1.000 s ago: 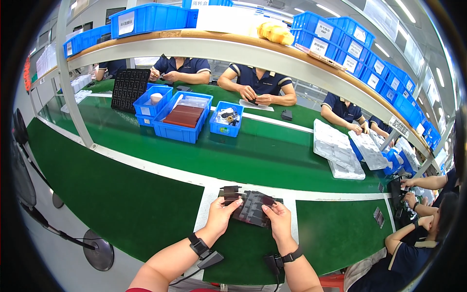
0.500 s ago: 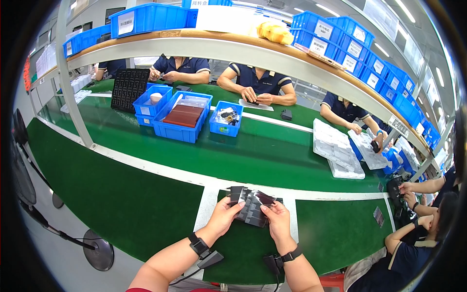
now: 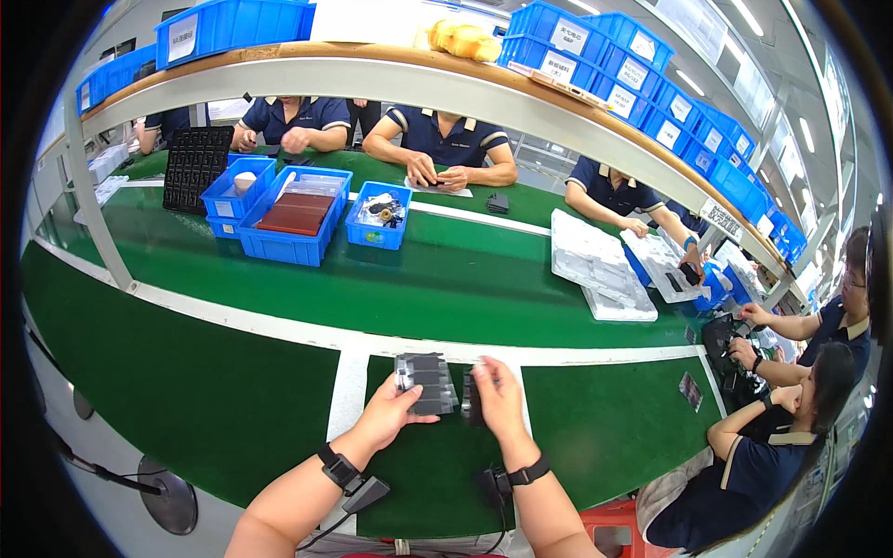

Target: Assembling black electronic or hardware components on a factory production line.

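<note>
Just above the green bench, my left hand (image 3: 383,415) grips a stack of flat black strips with clear film edges (image 3: 428,383), its thumb lying across the lower left. A little to the right, my right hand (image 3: 500,398) pinches a narrower dark film piece (image 3: 473,400), seen almost edge-on. A small gap separates the two pieces. What exactly the strips are cannot be made out. Both my wrists carry black straps with small black devices and cables.
Beyond a white divider stand blue bins (image 3: 285,245), one with brown sheets, one with small parts (image 3: 378,219). White foam trays (image 3: 603,265) lie at right. A shelf (image 3: 391,79) with blue bins spans overhead. Co-workers sit across and at right. A small dark sheet (image 3: 690,391) lies nearby.
The film pieces, close together and overlapping before, are now apart, one in each hand. My right hand has turned more upright. The whole view has shifted, moving the scene leftward.
</note>
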{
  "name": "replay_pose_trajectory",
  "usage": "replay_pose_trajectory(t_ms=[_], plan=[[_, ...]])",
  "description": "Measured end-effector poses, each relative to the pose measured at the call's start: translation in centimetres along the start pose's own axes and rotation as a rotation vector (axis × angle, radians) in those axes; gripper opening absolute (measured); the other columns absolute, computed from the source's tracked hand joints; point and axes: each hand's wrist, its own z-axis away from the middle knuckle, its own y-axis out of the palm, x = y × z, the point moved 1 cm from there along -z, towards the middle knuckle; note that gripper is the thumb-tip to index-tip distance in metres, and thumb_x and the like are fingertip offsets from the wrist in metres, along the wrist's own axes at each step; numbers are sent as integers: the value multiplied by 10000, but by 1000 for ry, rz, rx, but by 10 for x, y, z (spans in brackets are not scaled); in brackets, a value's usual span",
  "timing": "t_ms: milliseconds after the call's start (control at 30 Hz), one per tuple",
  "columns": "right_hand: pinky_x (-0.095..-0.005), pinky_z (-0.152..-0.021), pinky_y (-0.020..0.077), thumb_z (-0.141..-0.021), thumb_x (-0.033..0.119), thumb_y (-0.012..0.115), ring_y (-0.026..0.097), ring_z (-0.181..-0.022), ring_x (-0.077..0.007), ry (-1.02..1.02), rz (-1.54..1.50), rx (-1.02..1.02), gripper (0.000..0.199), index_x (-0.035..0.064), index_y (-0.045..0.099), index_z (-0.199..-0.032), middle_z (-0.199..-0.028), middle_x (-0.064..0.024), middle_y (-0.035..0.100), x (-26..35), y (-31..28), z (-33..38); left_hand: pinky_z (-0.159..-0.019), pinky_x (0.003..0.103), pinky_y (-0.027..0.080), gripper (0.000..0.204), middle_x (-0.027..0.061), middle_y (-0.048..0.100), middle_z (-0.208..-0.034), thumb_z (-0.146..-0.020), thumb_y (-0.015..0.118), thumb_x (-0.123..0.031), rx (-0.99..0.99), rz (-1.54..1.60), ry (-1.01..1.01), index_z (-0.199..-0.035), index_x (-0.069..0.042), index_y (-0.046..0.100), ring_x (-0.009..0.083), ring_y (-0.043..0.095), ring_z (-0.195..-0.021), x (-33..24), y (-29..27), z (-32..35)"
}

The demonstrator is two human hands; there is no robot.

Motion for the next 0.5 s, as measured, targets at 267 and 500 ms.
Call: replay_pose_trajectory(t_ms=[267, 500], plan=[[-417, -985, 296, -823, 204, 501, 381, -1159, -382, -204, 818, 306, 523, -100, 353, -1223, -1229, -278, 406, -25, -4, 16, -795, 405, 482, 258, 97, 544, -1082, -872, 414, -92, -233, 57, 226, -1126, -56, 441, 229, 552, -976, 7, -12, -6], [-427, -844, 395, -716, 281, 644, 471, -1001, -346, -123, 623, 191, 545, -44, 481, -1122, -1057, -218, 518, -6, -18, 5, -770, 270, 461, 200, 60, 572, -1003, -862, 462, -74, -382, 166, 359, -1058, -41, 487, 142, 565, -883, 1, -26, -9]])
